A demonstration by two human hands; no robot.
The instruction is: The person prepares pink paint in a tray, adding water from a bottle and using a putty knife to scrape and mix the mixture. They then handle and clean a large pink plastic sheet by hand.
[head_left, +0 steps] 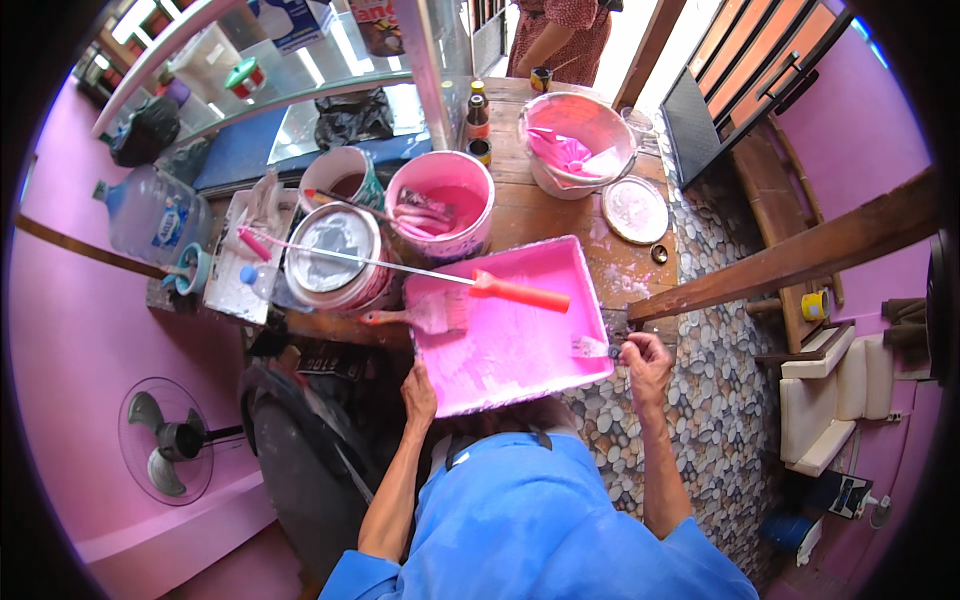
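A pink paint tray [510,370] sits tilted at the table's near edge, its inside coated in pink paint. My left hand [419,393] is closed on the tray's near left rim. Beside the right rim, my right hand [648,362] pinches a small flat tool [588,347] with a dark handle; its pale, paint-smeared end reaches over the tray, and I cannot tell whether it is a brush or a scraper. Across the tray lies a long-rod paint roller [520,291] with an orange handle. A wide paintbrush [437,314] rests on the left rim.
Behind the tray stand a paint bucket [483,180], a lidded can [333,250] and a larger bucket [540,183] holding pink material. A round lid [636,208] lies at right. A wooden post [790,245] slants in from the right. Another person [560,40] stands beyond the table.
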